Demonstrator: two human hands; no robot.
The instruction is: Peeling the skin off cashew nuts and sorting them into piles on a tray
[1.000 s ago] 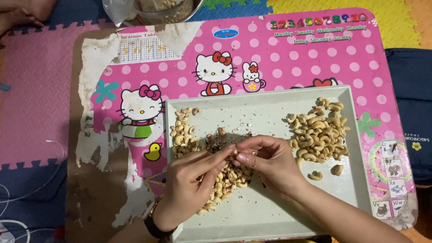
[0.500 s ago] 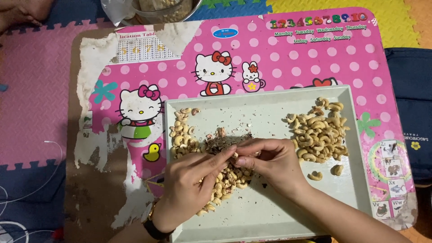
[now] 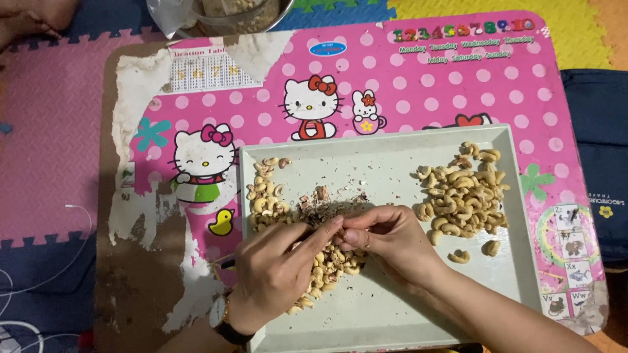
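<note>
Left hand (image 3: 278,268), palm down with watch (image 3: 219,315) at the wrist, and right hand (image 3: 386,236), fingers curled, meet fingertip to fingertip, both pinching one cashew (image 3: 345,229) above the middle nut pile (image 3: 330,261) on a pale tray (image 3: 379,307), peeled nuts (image 3: 461,196) heaped to the right.

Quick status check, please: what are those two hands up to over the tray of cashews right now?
Left hand and right hand fingertip to fingertip, pinching one cashew over the middle pile. Dark husk scraps just beyond. Nothing blocking on the tray.
</note>
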